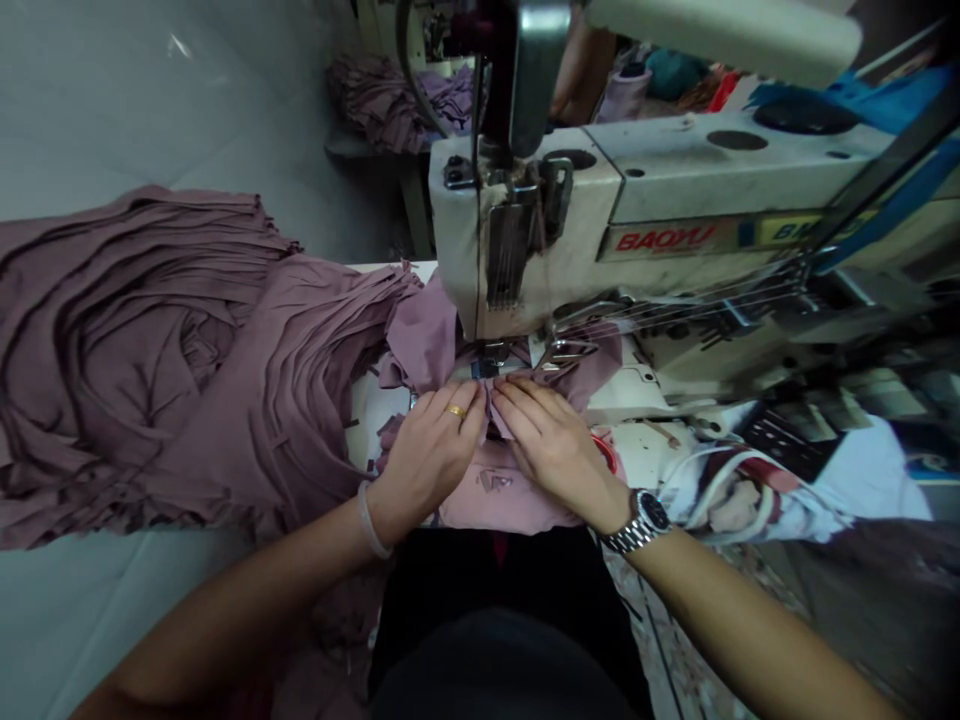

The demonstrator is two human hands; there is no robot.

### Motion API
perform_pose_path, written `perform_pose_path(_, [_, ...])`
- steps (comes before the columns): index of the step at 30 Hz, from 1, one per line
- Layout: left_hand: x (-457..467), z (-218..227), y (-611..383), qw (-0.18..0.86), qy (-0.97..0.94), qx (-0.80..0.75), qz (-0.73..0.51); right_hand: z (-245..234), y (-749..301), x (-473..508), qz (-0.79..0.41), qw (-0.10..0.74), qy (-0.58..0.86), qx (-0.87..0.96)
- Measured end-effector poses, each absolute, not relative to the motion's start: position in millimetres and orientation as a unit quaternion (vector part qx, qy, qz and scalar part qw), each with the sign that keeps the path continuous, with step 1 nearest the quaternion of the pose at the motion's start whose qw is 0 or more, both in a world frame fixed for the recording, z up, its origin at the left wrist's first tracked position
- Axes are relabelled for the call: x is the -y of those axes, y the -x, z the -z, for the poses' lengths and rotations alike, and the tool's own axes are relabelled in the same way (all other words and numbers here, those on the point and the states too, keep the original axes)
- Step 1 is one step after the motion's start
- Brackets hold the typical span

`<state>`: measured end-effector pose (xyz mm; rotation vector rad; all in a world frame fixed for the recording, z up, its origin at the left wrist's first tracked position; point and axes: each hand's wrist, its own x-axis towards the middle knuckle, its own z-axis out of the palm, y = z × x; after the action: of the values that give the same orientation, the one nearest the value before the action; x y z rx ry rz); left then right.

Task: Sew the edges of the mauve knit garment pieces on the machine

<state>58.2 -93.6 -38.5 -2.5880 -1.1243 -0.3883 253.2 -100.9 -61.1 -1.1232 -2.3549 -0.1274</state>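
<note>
- Right now, the left hand (pixel 427 460) lies palm-down on the mauve knit fabric (pixel 499 500), fingers extended and unclenched, with a gold ring (pixel 455 410) on one finger.
- Likewise, the right hand (pixel 559 450) lies palm-down on that cloth, its fingertips meeting the left's at a raised fold; whether either hand pinches the fold, I cannot tell.
- That fabric bunches under the presser foot (pixel 487 362) of a BAOYU sewing machine (pixel 660 205), at twelve o'clock from the hands.
- A pale bangle (pixel 371 520) circles the left wrist and a steel wristwatch (pixel 645 520) the right.
- At nine o'clock, a large heap of mauve fabric pieces (pixel 165 360) spreads out.
- Further off, at eleven o'clock, another mauve pile (pixel 397 100) sits on a bench (pixel 367 148).
</note>
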Motion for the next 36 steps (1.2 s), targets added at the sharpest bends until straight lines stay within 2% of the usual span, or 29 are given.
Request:
perform_pose_path(14, [84.8, 42.1, -55.1, 0.096, 0.904, 0.388, 0.148, 55.0, -250.8, 96.0, 0.107, 0.238, 0.419, 0.869])
perform_pose_path(23, [80.0, 38.5, -57.5, 0.083, 0.902, 0.397, 0.151, 49.8, -248.1, 90.3, 0.100, 0.217, 0.437, 0.867])
perform_pose_path(30, [76.4, 33.0, -46.2, 0.091, 0.924, 0.314, 0.197, 50.0, -251.3, 94.5, 0.061, 0.282, 0.406, 0.867])
perform_pose_path(36, [71.8, 32.7, -47.7, 0.091, 0.919, 0.312, 0.224, 44.3, -249.2, 91.0, 0.037, 0.270, 0.419, 0.866])
